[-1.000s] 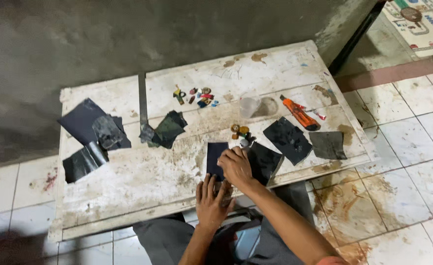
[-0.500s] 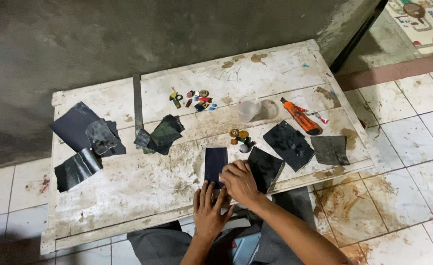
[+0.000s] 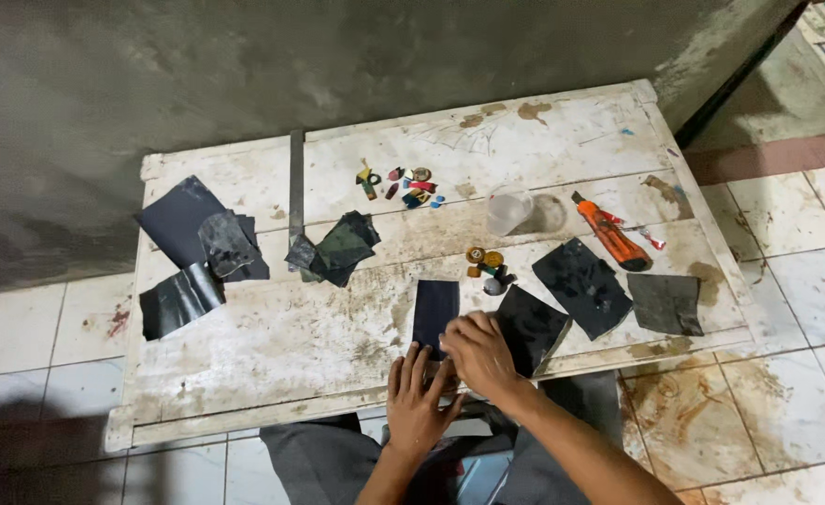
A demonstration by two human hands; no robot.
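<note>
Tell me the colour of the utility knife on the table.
Orange; the utility knife shows best in the head view.

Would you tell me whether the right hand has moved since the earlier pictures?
Yes: the right hand has drawn back from the small round pieces towards the table's near edge.

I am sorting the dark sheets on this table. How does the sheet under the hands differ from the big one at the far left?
The sheet under the hands is a narrow upright strip; the far-left sheet is wider and lies turned at an angle. Both hands, left and right, touch the strip; smaller dark scraps overlap the far-left one. Both are dark and flat.
</note>
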